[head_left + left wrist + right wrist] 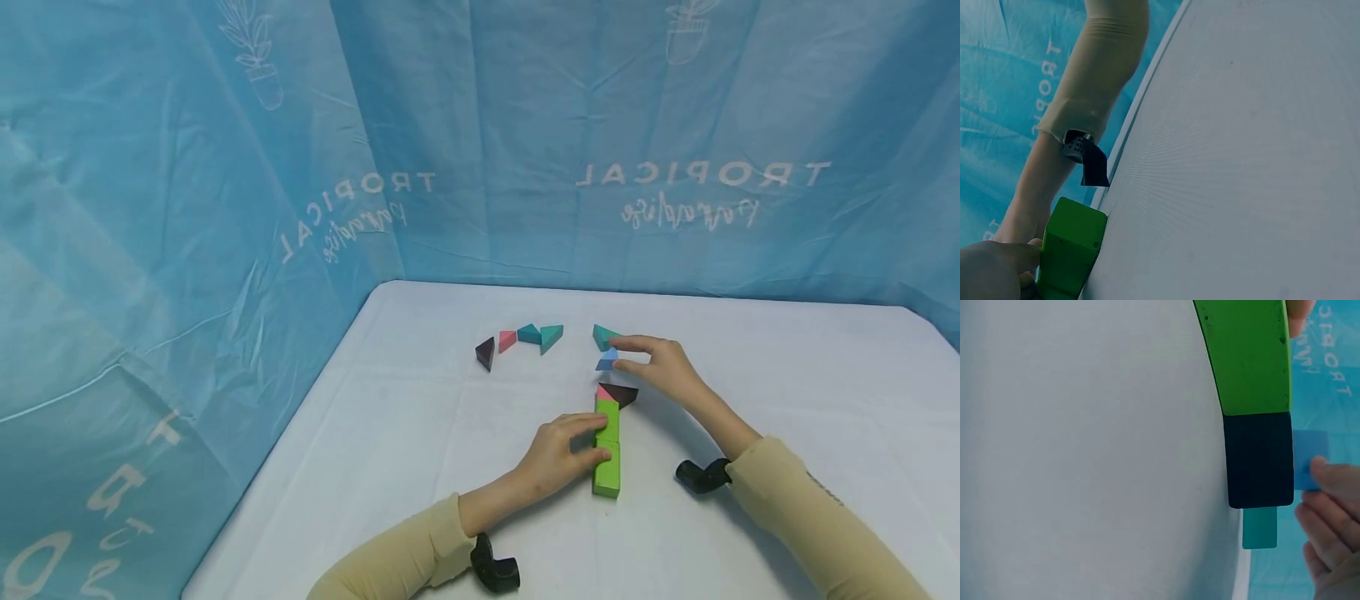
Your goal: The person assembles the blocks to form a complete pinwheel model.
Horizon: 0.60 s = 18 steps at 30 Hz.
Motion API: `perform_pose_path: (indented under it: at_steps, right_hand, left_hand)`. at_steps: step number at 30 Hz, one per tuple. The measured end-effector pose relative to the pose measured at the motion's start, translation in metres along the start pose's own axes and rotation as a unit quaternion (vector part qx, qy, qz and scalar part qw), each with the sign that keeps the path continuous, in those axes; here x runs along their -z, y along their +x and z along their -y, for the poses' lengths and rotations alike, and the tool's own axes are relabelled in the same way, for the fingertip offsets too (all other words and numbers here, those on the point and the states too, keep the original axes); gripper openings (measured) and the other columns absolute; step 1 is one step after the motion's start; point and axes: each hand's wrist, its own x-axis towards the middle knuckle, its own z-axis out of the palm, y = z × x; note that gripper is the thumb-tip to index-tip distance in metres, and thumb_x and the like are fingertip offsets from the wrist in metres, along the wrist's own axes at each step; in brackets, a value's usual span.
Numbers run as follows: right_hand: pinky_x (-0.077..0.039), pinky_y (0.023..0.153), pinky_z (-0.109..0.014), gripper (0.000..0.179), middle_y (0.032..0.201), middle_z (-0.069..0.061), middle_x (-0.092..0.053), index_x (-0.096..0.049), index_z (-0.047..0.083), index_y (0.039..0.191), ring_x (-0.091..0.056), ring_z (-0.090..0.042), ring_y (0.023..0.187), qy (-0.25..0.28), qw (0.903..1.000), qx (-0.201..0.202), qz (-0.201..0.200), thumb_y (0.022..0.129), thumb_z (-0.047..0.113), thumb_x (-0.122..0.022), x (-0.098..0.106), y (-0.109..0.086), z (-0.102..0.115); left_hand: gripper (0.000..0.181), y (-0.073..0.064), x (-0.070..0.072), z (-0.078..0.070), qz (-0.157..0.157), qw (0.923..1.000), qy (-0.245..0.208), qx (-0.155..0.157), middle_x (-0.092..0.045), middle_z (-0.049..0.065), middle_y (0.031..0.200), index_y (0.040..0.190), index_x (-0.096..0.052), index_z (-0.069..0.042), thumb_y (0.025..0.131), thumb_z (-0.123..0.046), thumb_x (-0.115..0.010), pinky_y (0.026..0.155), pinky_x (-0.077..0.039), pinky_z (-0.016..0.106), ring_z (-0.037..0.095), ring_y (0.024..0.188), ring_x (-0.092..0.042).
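In the head view, two green blocks (607, 468) lie end to end in a line. The fingers and thumb of my left hand (558, 454) touch them from the left, fairly straight rather than wrapped round. At their far end sit a small pink triangular block (604, 392) and a dark triangular block (621, 395). Just beyond these, my right hand (663, 367) pinches a blue block (607, 360) between thumb and fingers. The right wrist view shows the blue block (1310, 459) in that pinch, partly behind the dark block (1260, 459). Past it lies a teal triangular block (603, 337).
Farther left on the white table (412, 400) lie a dark triangular block (486, 353), a pink block (507, 340) and two teal blocks (551, 337). Blue printed cloth (525, 150) hangs behind and to the left. Black wrist mounts (495, 569) stick out from both sleeves.
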Motion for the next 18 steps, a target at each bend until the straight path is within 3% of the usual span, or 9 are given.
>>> perform_pose_path:
  at_steps: [12, 18]
  right_hand:
    - [-0.044, 0.088, -0.055, 0.036, 0.115, -0.016, -0.064, -0.064, 0.004, 0.119, -0.055, -0.037, 0.112, -0.032, 0.9989, -0.009, 0.034, 0.086, 0.018, -0.07, -0.005, -0.006, -0.012]
    - [-0.043, 0.09, -0.057, 0.04, 0.117, -0.016, -0.063, -0.063, 0.004, 0.122, -0.054, -0.038, 0.113, -0.017, 0.9988, -0.022, 0.04, 0.09, 0.028, -0.066, -0.005, -0.006, -0.012]
  left_hand:
    - [0.044, 0.0, 0.0, 0.0, 0.0, 1.0, 0.001, 0.001, -0.059, 0.003, 0.127, 0.125, -0.06, -0.003, 0.087, -0.023, -0.07, 0.099, -0.039, 0.024, 0.01, 0.12, -0.049]
    - [0.043, -0.001, 0.0, -0.001, -0.002, 1.0, 0.001, -0.002, -0.059, 0.003, 0.127, 0.125, -0.06, -0.003, 0.087, -0.022, -0.07, 0.099, -0.039, 0.023, 0.01, 0.12, -0.05]
